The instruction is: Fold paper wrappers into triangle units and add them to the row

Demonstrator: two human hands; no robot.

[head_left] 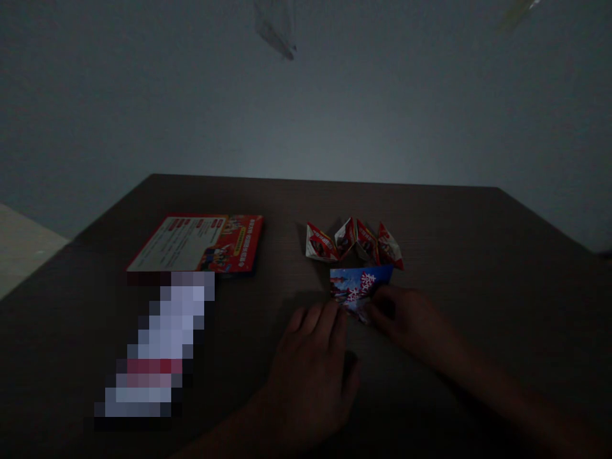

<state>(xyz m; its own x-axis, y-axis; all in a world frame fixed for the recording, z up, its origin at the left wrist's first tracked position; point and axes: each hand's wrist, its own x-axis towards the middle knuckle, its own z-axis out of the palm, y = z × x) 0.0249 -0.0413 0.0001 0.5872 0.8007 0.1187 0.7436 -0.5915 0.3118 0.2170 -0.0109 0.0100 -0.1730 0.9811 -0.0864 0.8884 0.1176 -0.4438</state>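
On the dim bench, near the middle, a blue printed paper is just in front of your fingertips. Your left hand lies palm down, fingers stretched out close together, thumb apart, the tips at the paper's lower left edge. Your right hand curls its thumb and forefinger at the paper's right side; whether they pinch it, you cannot tell in this light. Just beyond the paper, red-and-white folded shapes stand in a zigzag row. To your left lies a red-bordered printed booklet, and nearer you a pixelated, unreadable pale object.
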